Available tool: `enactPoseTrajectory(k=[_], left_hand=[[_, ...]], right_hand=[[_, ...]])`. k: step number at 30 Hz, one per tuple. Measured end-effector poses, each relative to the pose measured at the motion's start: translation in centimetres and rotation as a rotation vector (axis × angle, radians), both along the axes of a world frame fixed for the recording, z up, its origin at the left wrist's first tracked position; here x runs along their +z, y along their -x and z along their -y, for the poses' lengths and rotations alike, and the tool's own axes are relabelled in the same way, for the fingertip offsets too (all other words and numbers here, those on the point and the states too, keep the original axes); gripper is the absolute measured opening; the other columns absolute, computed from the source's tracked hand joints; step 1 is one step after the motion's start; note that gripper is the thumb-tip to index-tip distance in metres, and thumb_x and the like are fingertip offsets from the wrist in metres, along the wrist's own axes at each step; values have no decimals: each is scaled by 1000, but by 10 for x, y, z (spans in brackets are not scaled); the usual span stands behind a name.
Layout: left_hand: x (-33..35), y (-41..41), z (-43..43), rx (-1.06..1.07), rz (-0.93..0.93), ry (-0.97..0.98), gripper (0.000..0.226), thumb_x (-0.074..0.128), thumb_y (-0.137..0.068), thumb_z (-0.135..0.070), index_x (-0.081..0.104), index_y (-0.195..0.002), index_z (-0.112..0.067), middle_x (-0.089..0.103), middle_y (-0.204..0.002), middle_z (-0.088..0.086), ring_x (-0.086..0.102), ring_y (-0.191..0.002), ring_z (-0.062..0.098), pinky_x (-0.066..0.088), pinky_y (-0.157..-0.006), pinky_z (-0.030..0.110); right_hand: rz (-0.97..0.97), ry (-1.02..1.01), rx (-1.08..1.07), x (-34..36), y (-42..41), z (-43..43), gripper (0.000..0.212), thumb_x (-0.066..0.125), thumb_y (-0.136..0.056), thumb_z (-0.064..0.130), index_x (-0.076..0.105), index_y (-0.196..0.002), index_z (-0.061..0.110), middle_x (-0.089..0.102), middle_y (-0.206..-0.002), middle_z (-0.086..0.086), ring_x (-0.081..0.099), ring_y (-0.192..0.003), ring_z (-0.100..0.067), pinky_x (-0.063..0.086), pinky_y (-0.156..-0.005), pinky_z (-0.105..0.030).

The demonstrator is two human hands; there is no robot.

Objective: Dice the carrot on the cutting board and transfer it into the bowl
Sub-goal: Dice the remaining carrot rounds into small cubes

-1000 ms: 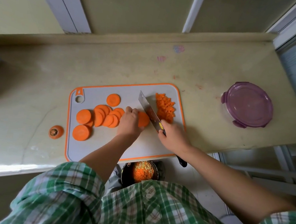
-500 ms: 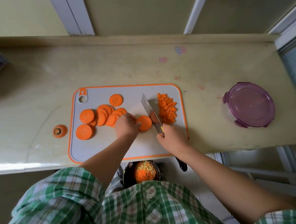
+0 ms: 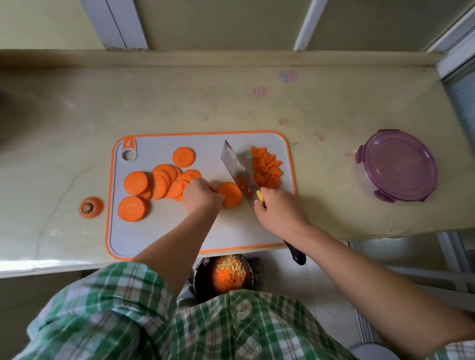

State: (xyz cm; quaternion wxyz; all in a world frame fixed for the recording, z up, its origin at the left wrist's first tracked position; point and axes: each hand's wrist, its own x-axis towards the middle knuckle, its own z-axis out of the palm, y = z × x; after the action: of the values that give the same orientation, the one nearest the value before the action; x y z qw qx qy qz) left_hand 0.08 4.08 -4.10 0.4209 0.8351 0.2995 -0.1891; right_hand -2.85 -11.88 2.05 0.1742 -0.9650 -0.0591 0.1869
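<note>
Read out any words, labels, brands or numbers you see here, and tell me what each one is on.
No text here is readable.
Yellow sticker on the knife: too small to read.
Pink and blue marks on the counter: blurred, unreadable.

1. A person's right hand (image 3: 277, 210) grips a cleaver (image 3: 237, 171), blade angled across the cutting board (image 3: 166, 236).
2. The left hand (image 3: 202, 196) holds one carrot slice (image 3: 232, 194) beside the blade.
3. Diced carrot (image 3: 265, 168) lies to the blade's right, round slices (image 3: 165, 182) to its left.
4. A dark bowl (image 3: 198, 272) of dice sits below the counter edge.
</note>
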Motion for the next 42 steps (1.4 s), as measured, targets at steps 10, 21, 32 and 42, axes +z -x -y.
enactPoseTrajectory(k=[10,21,32,42], left_hand=[[-1,-3,-1,12,-12,25,16,78,-73,-8,64,-82,-11,71,-81,10,70,-77,26,59,-71,38],[-2,-15,-3,-80,-37,-20,27,74,-69,5,56,-64,-14,71,-80,15,70,-74,32,60,-71,43],[3,-16,-4,-100,-72,-15,16,78,-69,2,66,-76,-7,71,-80,13,70,-73,30,60,-71,41],[7,-15,-4,-103,-71,-12,15,76,-67,-1,66,-75,-9,72,-77,12,71,-74,28,61,-69,41]], right_hand=[[-61,50,8,-1,3,-7,13,43,-96,20,47,-86,13,62,-93,-18,58,-87,-35,29,-61,-30],[-135,-16,-55,-15,4,-16,38,44,-95,15,26,-63,23,36,-64,3,52,-73,-32,32,-60,-32],[-6,-112,-84,-30,-3,-13,23,48,-93,17,43,-71,14,60,-72,-17,59,-68,-37,27,-54,-31],[-14,-55,-18,-16,-8,-10,19,46,-94,19,56,-84,7,64,-86,-20,59,-80,-35,28,-59,-30]])
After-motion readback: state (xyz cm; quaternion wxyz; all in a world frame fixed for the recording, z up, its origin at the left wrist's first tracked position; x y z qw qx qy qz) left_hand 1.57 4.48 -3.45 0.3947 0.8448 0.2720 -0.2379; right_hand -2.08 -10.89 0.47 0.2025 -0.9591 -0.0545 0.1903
